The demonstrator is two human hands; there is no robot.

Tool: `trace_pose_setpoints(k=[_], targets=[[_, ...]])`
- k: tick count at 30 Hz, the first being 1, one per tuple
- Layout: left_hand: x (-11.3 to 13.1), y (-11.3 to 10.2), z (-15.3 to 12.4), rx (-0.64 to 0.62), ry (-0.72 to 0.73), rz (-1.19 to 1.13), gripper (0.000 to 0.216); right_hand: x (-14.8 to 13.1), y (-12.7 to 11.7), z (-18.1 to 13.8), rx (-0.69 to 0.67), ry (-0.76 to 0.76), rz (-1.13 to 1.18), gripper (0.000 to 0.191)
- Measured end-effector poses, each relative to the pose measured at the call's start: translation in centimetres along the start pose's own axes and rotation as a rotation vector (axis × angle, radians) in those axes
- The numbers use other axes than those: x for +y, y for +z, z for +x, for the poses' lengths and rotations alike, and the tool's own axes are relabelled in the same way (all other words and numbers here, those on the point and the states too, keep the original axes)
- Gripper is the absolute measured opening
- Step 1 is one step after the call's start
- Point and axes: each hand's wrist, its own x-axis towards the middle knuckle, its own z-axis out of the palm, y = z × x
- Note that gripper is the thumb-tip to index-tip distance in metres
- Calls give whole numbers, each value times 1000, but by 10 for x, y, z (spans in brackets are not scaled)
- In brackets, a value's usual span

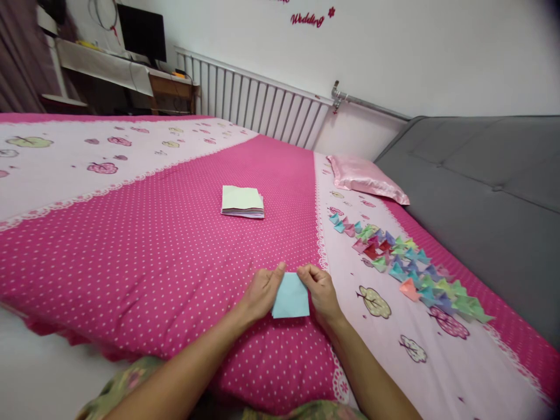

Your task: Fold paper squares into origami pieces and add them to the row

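Observation:
A light-blue piece of folded paper [291, 296] is held up between my two hands, above the near part of the bed. My left hand [263, 291] is closed on its left edge, the thumb near the top corner. At the upper right corner, my right hand [321, 290] pinches the same paper. Farther off on the pink dotted cover lies a stack of square paper sheets [242, 198], pale green on top. To the right, many small folded paper boats [411, 265] in several colours stand in close rows.
Beneath everything spreads a bed with a pink cover [175, 245]. A pink pillow [367, 178] rests by the grey headboard [481, 169]. A white radiator [258, 96] lines the wall, and a desk [109, 70] with a monitor [142, 34] stands at the back left.

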Motion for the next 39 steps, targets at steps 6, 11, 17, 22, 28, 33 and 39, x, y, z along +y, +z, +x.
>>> trace_pose_setpoints(k=[6, 11, 17, 22, 28, 33, 39], targets=[[1, 4, 0, -114, -123, -185, 39, 0, -2, 2, 171, -38, 0, 34], [-6, 7, 0, -144, -205, -206, 40, 4, -3, 4, 303, -42, 22, 34], [-3, 6, 1, -28, -263, -253, 44, 2, 2, 3, 109, 46, 59, 24], [-2, 7, 2, 81, -238, -330, 49, 0, 7, -1, -56, 42, 53, 29], [-2, 8, 3, 70, -219, -369, 55, -1, 7, -1, -22, 21, 38, 26], [-18, 5, 6, -44, -153, -92, 50, 1, 2, 3, 69, -8, -8, 24], [-16, 2, 10, 83, -33, -111, 34, 3, -4, 4, 16, -36, -187, 26]])
